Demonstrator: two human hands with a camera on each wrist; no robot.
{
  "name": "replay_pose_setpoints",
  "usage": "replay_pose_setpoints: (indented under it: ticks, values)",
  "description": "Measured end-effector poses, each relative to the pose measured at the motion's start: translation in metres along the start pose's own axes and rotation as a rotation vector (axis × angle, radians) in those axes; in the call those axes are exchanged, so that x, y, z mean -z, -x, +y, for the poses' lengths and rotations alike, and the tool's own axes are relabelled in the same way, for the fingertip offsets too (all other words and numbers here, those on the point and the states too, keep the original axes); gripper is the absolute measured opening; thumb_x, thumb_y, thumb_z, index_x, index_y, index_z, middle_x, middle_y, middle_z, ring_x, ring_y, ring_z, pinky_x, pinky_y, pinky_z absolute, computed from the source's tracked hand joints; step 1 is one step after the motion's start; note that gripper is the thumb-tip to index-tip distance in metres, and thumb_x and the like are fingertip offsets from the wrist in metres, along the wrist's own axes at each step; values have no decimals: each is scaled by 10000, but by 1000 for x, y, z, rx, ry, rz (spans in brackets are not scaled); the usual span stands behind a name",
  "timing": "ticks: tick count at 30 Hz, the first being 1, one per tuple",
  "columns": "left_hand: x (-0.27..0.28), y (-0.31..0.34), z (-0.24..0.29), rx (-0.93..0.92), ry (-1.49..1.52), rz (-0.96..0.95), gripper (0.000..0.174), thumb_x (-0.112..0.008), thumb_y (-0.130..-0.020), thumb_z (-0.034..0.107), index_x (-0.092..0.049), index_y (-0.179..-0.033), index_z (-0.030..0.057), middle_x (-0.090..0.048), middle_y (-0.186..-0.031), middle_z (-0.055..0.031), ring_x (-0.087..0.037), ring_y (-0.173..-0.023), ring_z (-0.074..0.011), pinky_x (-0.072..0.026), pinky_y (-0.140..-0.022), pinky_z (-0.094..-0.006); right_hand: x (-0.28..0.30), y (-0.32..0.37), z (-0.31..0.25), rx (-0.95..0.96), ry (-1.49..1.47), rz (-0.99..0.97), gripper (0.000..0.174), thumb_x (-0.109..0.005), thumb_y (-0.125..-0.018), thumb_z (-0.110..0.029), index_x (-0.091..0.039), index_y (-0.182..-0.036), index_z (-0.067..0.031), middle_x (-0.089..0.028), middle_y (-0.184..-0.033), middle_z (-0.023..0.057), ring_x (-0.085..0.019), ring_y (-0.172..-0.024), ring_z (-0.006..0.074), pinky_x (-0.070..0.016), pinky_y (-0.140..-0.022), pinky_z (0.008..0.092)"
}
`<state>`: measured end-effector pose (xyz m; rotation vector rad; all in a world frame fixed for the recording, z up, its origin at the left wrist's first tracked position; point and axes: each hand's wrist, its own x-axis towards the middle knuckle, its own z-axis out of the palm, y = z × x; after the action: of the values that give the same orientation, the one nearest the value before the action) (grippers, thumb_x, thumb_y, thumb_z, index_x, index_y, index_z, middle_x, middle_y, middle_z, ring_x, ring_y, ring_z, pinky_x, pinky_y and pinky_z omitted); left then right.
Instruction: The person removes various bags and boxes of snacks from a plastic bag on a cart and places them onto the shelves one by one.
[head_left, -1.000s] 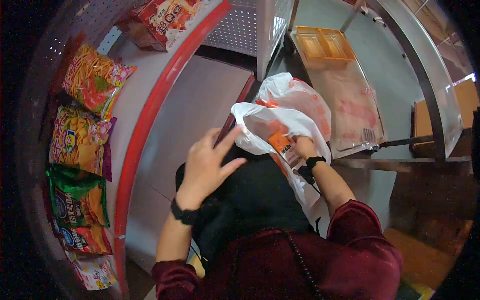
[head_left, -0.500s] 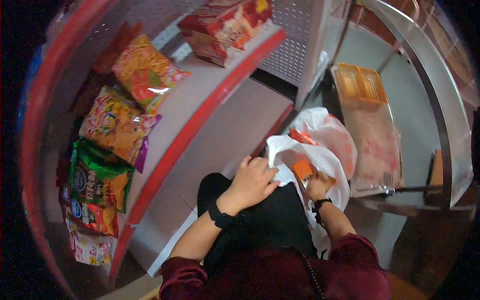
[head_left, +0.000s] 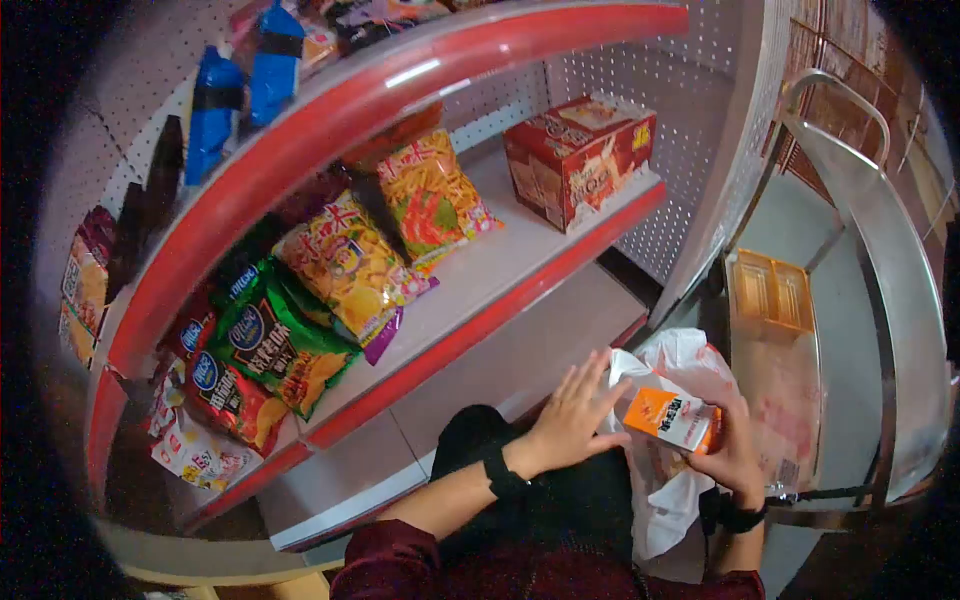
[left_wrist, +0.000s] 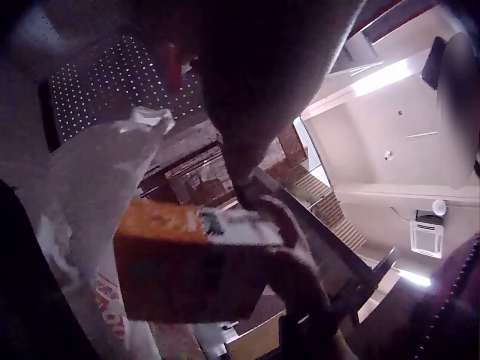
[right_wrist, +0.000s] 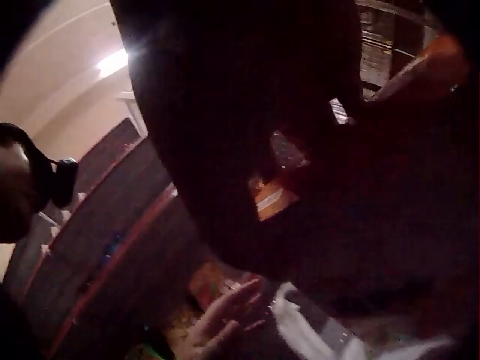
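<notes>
An orange and white box (head_left: pixel 672 418) is gripped in my right hand (head_left: pixel 735 452), thumb and fingers round its right end, above the white plastic bag (head_left: pixel 672 515). My left hand (head_left: pixel 572 420) has its fingers spread at the bag's left edge, beside the box; whether it touches the bag I cannot tell. The left wrist view shows the box (left_wrist: pixel 191 262) with the right hand (left_wrist: pixel 289 255) at its end and the bag (left_wrist: pixel 97 180) alongside. In the right wrist view, dark shapes cover much of the picture, and the left hand (right_wrist: pixel 214 326) appears low down.
Snack bags (head_left: pixel 345 262) and a red box (head_left: pixel 580 165) stand on the red-edged shelf (head_left: pixel 480 310) at left. Blue packets (head_left: pixel 213 115) are on the shelf above. A metal rack (head_left: pixel 868 230) at right holds an orange divided tray (head_left: pixel 772 290).
My right hand has come up out of the bag with the orange and white box. The head view has swung left, showing more shelf. My left hand's fingers have spread from the bag's edge.
</notes>
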<state>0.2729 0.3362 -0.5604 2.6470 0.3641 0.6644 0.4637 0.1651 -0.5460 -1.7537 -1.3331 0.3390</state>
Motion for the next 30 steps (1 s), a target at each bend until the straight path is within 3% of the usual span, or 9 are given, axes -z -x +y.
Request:
replay_pose_setpoints:
  ticks: [5, 8, 11, 17, 19, 21, 23, 26, 30]
  values:
    - [16, -8, 25, -148, -49, 22, 840, -656, -681, 467, -286, -1320, 66, -297, -1332, -196, -279, -1249, -351, -196, -993, -539, 18, -40, -62, 395, -5, -143, 599, -732, -495, -46, -499, -1047, -35, -521, -1050, 131, -505, -1003, 260, -367, -895, 356]
    - [32, -8, 24, 22, 62, 86, 824, -715, -617, 437, -363, -1257, 54, -486, -1123, -142, -465, -1056, -305, -304, -917, -474, 2, -57, -76, 480, -107, -195, 623, -767, -499, -91, -499, -1060, -39, -533, -1102, 131, -509, -1000, 269, -381, -883, 362]
    - [50, 4, 20, 183, 132, 61, 813, -721, -601, 455, -392, -1219, 42, -497, -1111, -148, -469, -1053, -315, -317, -918, -446, -16, -63, -71, 506, -231, -237, 706, -807, -512, -148, -472, -1123, -34, -491, -1184, 126, -490, -1043, 265, -383, -890, 361]
    - [73, 43, 0, 376, 428, 405, 815, -822, -553, 262, -397, -1199, 3, -487, -1137, -167, -509, -1038, -301, -407, -882, -380, -54, -64, -47, 105, -287, -150, 983, -830, -526, -256, -278, -1302, -12, -395, -1267, 163, -388, -1187, 257, -330, -974, 368]
    - [88, 48, 2, 323, 446, 566, 815, -814, -584, 241, -372, -1222, -9, -478, -1146, -159, -494, -1070, -247, -389, -912, -339, -75, -61, -36, 143, -330, -141, 986, -825, -546, -261, -250, -1307, -9, -400, -1262, 151, -410, -1165, 255, -331, -966, 358]
    - [88, 57, -3, 336, 474, 571, 866, -812, -596, 200, -314, -1269, -21, -446, -1199, -160, -455, -1118, -210, -364, -940, -310, -93, -57, -34, 89, -603, -303, 1051, -811, -538, -297, -198, -1331, 17, -418, -1238, 198, -409, -1162, 294, -327, -968, 348]
    - [82, 59, 0, 473, 904, 565, 923, -811, -594, 180, -258, -1305, -24, -405, -1256, -168, -415, -1164, -216, -335, -966, -314, -105, -49, -14, 79, -521, -387, 969, -797, -546, -308, -273, -1291, 20, -453, -1201, 172, -445, -1120, 265, -350, -941, 339]
    - [108, 61, 7, 492, 813, 372, 1008, -799, -605, 216, -160, -1349, -13, -351, -1317, -173, -360, -1214, -237, -290, -999, -324, -115, -43, -22, -14, -605, -374, 713, -761, -597, -259, -401, -1153, 4, -513, -1076, 117, -518, -978, 224, -418, -844, 347]
    - [123, 76, 6, 552, 594, 175, 1066, -788, -596, 279, -102, -1369, 14, -376, -1309, -182, -388, -1205, -281, -319, -981, -349, -119, -39, -43, -31, -734, -327, 665, -751, -613, -239, -417, -1137, -4, -518, -1056, 119, -522, -975, 228, -428, -829, 351]
